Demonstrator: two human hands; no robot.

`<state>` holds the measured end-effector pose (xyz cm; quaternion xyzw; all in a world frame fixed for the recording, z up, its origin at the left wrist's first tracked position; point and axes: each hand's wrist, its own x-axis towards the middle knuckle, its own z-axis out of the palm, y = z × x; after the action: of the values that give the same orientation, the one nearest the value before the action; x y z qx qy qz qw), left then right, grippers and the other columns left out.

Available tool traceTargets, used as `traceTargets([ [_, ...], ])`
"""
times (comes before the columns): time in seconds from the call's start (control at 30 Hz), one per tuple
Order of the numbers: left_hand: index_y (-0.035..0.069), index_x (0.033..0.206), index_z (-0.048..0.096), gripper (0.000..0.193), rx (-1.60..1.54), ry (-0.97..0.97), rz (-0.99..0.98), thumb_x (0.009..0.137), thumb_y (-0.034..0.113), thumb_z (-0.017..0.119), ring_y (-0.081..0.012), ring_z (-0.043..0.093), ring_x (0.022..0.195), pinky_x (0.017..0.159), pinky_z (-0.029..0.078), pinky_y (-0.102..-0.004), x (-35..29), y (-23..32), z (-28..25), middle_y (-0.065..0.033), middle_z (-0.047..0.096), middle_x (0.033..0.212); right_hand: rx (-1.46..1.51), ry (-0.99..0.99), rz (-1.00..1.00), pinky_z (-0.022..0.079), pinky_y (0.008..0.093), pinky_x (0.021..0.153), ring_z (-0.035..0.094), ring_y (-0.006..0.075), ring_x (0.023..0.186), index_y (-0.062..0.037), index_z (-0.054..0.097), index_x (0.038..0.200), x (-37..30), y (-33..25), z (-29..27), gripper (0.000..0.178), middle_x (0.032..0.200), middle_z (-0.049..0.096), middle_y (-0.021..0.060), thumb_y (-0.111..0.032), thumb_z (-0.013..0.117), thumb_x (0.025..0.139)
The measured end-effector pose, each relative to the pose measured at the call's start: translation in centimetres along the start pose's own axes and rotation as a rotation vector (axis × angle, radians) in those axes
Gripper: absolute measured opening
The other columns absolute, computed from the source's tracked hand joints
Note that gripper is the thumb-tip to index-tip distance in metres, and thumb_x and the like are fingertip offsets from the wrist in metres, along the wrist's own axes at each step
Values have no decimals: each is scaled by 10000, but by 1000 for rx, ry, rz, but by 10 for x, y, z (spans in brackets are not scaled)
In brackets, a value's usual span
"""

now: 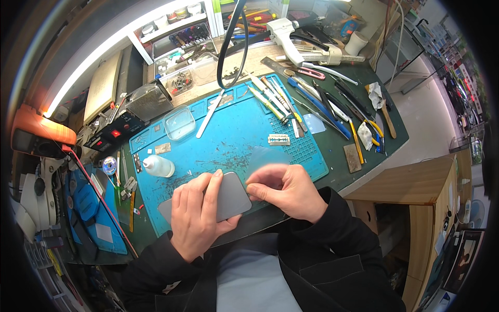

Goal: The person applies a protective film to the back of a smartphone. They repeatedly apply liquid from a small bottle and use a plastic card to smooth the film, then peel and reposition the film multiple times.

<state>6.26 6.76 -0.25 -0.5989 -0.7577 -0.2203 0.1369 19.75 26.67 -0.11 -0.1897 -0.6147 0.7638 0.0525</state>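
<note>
My left hand (200, 210) is wrapped over a flat grey device with rounded corners (235, 197), thumb along its near edge and fingers across its face. The device has the look of a phone or small tablet, tilted above the near edge of the blue work mat (223, 140). Beside its right edge, my right hand (286, 190) is closed in a pinch. A thin, see-through bluish sheet (267, 157), smeared by motion, sticks out beyond those fingers. Their tips are close to the device's edge; whether they touch it I cannot tell.
A white squeeze bottle (158, 166) stands left of my hands, near a clear plastic box (179, 124). Ahead lies a razor blade (279, 139). Tweezers, pens and pliers (382, 136) spread to the right. A black cable (223, 57) hangs over the mat. An orange meter (44, 132) stands far left.
</note>
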Motion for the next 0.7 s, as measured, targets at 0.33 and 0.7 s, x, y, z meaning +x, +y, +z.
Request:
traceTargets([
  [0.33, -51, 1441, 584, 874, -6, -5, -5, 714, 310, 906, -352, 638, 1112, 933, 497, -462, 0, 0, -1, -186, 618, 1294, -68, -44, 35, 604, 283, 820, 750, 131, 891, 52, 773, 1105, -1, -4, -4, 164, 985, 807, 99, -59, 765, 986],
  [0.7, -41, 1450, 583, 891, -18, -1, -14, 697, 304, 913, -352, 637, 1114, 934, 498, -462, 0, -1, 0, -181, 620, 1304, -116, -72, 46, 603, 284, 804, 759, 132, 874, 49, 776, 1090, -1, -4, -7, 155, 966, 812, 103, -58, 762, 978],
])
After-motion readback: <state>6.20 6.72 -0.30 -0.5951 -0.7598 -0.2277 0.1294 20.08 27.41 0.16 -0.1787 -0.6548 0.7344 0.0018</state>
